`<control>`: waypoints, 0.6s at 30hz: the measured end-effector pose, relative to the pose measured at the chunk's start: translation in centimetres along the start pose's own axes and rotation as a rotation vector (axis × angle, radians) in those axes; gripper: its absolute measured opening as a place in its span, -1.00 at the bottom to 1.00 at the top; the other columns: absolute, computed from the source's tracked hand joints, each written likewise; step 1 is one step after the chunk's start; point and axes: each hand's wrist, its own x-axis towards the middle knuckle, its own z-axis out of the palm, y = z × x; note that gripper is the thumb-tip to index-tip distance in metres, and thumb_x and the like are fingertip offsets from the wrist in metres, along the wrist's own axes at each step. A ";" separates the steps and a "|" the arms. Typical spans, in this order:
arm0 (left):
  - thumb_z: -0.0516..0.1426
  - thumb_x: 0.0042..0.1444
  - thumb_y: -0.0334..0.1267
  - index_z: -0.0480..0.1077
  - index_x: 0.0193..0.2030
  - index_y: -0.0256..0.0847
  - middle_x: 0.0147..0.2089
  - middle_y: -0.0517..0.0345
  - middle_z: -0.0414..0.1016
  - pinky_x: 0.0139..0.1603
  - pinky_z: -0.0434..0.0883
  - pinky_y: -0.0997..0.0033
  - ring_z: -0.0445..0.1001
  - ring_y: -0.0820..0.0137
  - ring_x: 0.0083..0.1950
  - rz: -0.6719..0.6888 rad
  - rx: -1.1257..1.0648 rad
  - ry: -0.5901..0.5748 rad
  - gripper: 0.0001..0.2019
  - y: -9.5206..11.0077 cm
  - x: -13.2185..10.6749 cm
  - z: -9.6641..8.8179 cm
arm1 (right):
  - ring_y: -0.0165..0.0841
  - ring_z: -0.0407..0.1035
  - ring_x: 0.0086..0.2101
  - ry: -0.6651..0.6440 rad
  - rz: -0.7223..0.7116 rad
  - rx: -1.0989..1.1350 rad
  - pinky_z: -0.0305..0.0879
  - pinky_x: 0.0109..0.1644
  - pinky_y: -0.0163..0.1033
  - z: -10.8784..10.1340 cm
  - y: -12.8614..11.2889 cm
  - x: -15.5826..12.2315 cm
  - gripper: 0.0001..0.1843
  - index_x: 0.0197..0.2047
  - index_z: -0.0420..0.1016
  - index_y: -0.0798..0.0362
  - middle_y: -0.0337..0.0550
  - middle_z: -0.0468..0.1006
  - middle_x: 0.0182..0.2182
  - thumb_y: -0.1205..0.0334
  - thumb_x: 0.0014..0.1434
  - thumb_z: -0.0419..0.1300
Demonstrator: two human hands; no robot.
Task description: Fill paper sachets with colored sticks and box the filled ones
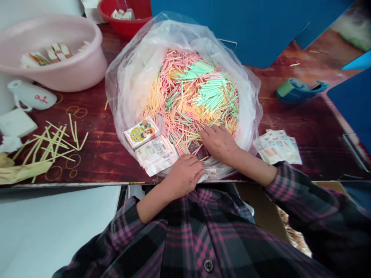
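Note:
A clear plastic bag (127, 77) stands wide open on the table, full of thin pink, orange and green sticks (185, 104). My right hand (218, 143) reaches into its near side, fingers curled down and closed on some sticks; its fingertips are partly hidden. At the bag's near edge, my left hand (185, 173) is closed on a small printed packet (209, 173), most of which the hand covers. Left of it, a stack of flat printed packets (156, 154) and a thicker bundle with a cartoon print (142, 132) lie on the bag's rim.
More printed packets (279, 146) lie right of the bag, with a blue tape dispenser (298, 92) farther back. On the left are yellow strips (55, 143), rubber bands (53, 173), a white mug (31, 94) and a pink basin (72, 73). A red basin (124, 27) stands behind.

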 end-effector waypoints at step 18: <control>-0.02 0.46 -0.23 0.48 -0.25 -0.25 -0.19 -0.01 0.62 0.05 0.45 0.23 0.55 0.28 -0.09 0.016 -0.025 0.022 -0.68 0.1 -0.2 -0.1 | -0.13 0.19 0.34 0.203 -0.374 0.263 0.03 0.38 0.17 1.4 1.1 1.6 -0.49 0.40 0.32 -0.02 -0.01 0.43 0.36 0.32 0.43 0.04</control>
